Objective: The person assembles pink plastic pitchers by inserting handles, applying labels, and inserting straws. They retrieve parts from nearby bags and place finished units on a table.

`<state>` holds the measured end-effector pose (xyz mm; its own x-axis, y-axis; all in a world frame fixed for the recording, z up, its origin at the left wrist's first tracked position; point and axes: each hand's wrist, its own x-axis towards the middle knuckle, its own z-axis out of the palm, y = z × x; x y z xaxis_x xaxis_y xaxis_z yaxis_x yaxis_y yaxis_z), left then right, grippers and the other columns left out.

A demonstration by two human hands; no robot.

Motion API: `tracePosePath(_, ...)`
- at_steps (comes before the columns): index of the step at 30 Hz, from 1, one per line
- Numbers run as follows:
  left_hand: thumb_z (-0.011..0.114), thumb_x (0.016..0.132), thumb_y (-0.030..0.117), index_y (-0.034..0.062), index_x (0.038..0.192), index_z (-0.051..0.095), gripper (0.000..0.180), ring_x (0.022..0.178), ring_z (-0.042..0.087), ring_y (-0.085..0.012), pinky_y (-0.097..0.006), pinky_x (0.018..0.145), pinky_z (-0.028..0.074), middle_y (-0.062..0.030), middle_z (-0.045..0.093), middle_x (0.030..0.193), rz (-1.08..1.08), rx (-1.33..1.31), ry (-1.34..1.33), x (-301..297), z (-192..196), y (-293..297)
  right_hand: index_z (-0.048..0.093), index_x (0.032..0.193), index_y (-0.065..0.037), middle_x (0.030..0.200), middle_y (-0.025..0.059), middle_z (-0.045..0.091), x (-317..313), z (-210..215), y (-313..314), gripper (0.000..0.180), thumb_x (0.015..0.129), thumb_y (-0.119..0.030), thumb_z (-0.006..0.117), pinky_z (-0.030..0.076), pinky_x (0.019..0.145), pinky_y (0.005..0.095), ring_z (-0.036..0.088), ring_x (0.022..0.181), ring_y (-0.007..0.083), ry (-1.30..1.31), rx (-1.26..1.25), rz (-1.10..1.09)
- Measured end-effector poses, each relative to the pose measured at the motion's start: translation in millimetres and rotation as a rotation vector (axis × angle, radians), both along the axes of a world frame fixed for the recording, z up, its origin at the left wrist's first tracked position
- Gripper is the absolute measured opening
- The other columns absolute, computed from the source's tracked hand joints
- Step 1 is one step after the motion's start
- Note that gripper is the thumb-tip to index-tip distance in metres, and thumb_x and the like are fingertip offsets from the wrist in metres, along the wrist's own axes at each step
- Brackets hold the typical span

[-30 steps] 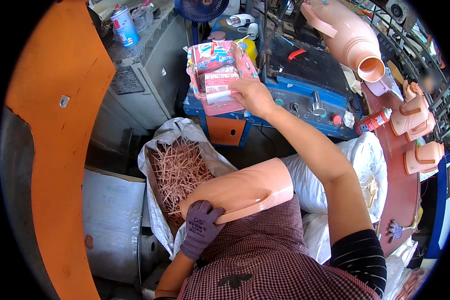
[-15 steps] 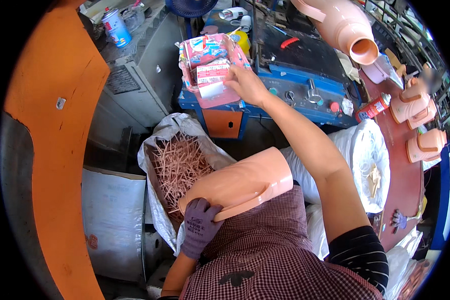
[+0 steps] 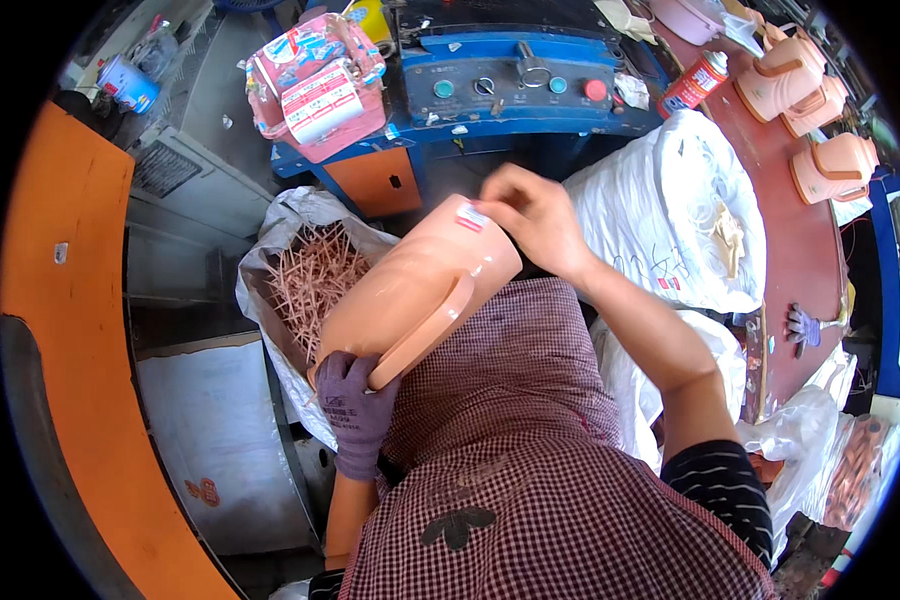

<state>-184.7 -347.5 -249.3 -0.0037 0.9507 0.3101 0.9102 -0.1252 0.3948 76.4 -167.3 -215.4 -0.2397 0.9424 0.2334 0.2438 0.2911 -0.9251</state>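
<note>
A peach plastic jug (image 3: 395,280) with a long side handle (image 3: 425,335) lies tilted across my lap, its base end up and to the right. My left hand (image 3: 355,405), in a purple-grey glove, is closed around the jug's lower end beside the handle. At the upper end, a small white and red sticker (image 3: 471,216) lies against the jug's wall. The bare fingers of my right hand (image 3: 538,220) are pinched together at the sticker's edge. How much of the sticker is pressed down cannot be seen.
A pink basket (image 3: 335,140) bearing sticker sheets stands on the blue machine (image 3: 510,95). Below sits a sack of pinkish plastic strips (image 3: 320,285). A white sack (image 3: 670,215) is at right, beside a red-brown table (image 3: 800,290) with several peach jugs (image 3: 835,168) and a spray can (image 3: 692,85).
My right hand has come from the basket down to the jug, bringing a sticker onto its upper end. The jug has tilted more upright, and the view has shifted.
</note>
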Motion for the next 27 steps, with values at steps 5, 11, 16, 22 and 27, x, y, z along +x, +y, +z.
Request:
tracePosePath(5,0.083,0.059,0.020,0.0077,0.087,0.065,0.035,0.080,0.057,-0.0324,-0.044,0.072,0.045,-0.0108,0.056,0.083,-0.021,0.013,0.007,17,6,-5,0.061,0.083,-0.003,0.075,0.0006,0.063,33,-57,-51,0.010,0.087,-0.005,0.070,0.045,0.060,0.0215,0.056,0.066,0.0061,0.431,-0.441,-0.236)
tracePosePath(11,0.082,0.062,0.018,0.0059,0.085,0.064,0.031,0.080,0.057,-0.0341,-0.044,0.071,0.046,-0.0125,0.056,0.083,-0.043,0.006,0.055,29,10,-5,0.062,0.084,-0.002,0.074,0.0014,0.064,29,-67,-71,0.008,0.087,-0.004,0.069,0.045,0.059,0.0209,0.055,0.064,0.0055,0.450,-0.416,-0.264)
tracePosePath(16,0.082,0.062,0.019,0.0049,0.082,0.064,0.030,0.080,0.057,-0.0344,-0.044,0.071,0.046,-0.0127,0.056,0.083,-0.040,0.040,0.083,34,11,-5,0.062,0.084,-0.002,0.074,0.0014,0.064,27,-77,-74,0.007,0.087,-0.003,0.068,0.045,0.059,0.0212,0.055,0.064,0.0061,0.463,-0.382,-0.280)
tracePosePath(22,0.082,0.061,0.019,0.0045,0.081,0.063,0.032,0.079,0.057,-0.0343,-0.045,0.070,0.045,-0.0127,0.055,0.082,-0.067,0.033,0.083,33,12,-6,0.061,0.085,-0.001,0.072,0.0030,0.063,27,-81,-75,0.011,0.084,-0.004,0.071,0.046,0.059,0.0229,0.057,0.064,0.0083,0.356,-0.328,-0.329)
tracePosePath(27,0.083,0.057,0.021,0.0084,0.082,0.063,0.034,0.079,0.056,-0.0311,-0.044,0.073,0.043,-0.0089,0.054,0.079,-0.066,0.051,0.080,34,10,-6,0.062,0.088,-0.001,0.079,0.0030,0.065,23,-66,-77,0.017,0.085,-0.013,0.074,0.050,0.065,0.0273,0.060,0.072,0.0098,-0.175,-0.034,-0.420)
